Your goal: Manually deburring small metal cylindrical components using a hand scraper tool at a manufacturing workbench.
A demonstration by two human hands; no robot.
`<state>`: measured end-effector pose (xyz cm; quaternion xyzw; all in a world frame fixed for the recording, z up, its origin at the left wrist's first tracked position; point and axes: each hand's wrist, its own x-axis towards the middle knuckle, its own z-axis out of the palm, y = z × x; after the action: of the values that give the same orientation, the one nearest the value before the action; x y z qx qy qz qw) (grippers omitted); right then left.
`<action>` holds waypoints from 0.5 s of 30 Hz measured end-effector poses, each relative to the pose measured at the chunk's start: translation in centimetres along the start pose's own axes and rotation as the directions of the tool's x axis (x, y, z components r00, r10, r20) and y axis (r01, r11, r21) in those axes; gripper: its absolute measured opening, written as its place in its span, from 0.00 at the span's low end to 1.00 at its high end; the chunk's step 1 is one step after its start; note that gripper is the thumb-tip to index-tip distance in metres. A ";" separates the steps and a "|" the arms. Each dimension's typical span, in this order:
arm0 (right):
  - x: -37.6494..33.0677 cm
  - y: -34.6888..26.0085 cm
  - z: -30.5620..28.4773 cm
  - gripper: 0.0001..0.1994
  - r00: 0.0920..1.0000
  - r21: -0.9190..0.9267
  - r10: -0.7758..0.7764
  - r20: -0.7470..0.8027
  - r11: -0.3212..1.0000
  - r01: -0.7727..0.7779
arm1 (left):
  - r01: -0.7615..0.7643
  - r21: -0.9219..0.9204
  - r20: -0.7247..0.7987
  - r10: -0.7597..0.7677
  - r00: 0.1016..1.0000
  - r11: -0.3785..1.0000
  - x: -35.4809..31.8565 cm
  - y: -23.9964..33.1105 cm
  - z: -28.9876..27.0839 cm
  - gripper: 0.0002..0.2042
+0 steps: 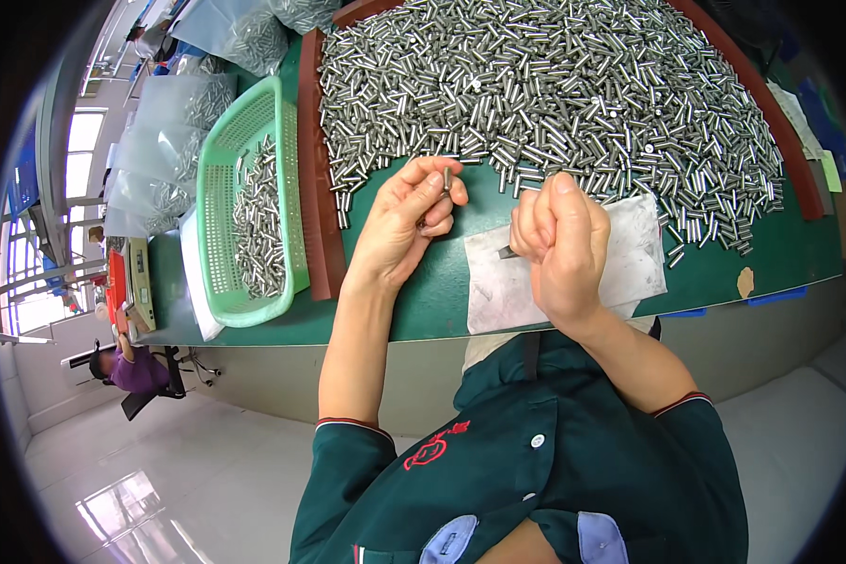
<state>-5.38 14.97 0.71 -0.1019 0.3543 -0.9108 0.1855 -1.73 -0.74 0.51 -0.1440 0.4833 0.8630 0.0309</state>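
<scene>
A small cylindrical metal pin [447, 179] stands pinched between the thumb and fingers of my left hand [406, 226], just in front of the pile's near edge. My right hand [566, 244] is closed in a fist above a smudged white cloth [496, 296]. From its left side sticks the dark, narrow tip [508, 252] of something slim; the rest is hidden in the fist. Beyond both hands spreads a wide heap of loose metal pins [536, 85] on the green tabletop [432, 301].
Reddish-brown bars [316, 188] border the heap. To the left stand a light green basket [211, 188] partly filled with pins and plastic bags [254, 38] of pins. A scale [141, 282] sits by the table's left end, near a seated person in purple [141, 371].
</scene>
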 end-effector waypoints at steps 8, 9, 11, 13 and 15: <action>0.1 0.0 0.1 0.19 1.000 -0.088 -0.011 -0.009 0.996 0.010 | -0.085 0.263 -0.102 0.115 0.988 0.961 0.7 0.2 -0.1 0.10; 0.0 0.0 0.1 0.18 1.000 -0.050 -0.015 -0.002 0.999 0.014 | -0.158 0.576 -0.132 0.282 0.950 0.802 0.9 0.0 0.5 0.10; 0.0 0.1 0.1 0.17 1.000 -0.010 -0.016 0.007 1.000 0.016 | -0.303 0.908 0.056 0.635 0.770 0.288 1.8 -1.0 1.4 0.07; 0.0 0.1 0.0 0.17 1.000 0.004 -0.007 0.014 1.000 0.007 | -0.120 0.990 0.060 0.565 0.823 0.069 1.5 -0.8 2.3 0.05; 0.0 0.0 0.0 0.17 1.000 0.003 -0.009 0.010 1.000 0.009 | -0.151 0.988 0.111 0.572 0.812 0.022 1.9 -1.3 2.2 0.05</action>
<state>-5.33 14.96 0.74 -0.1078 0.3518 -0.9116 0.1835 -3.78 1.66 0.02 -0.0946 0.9391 0.2718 -0.1876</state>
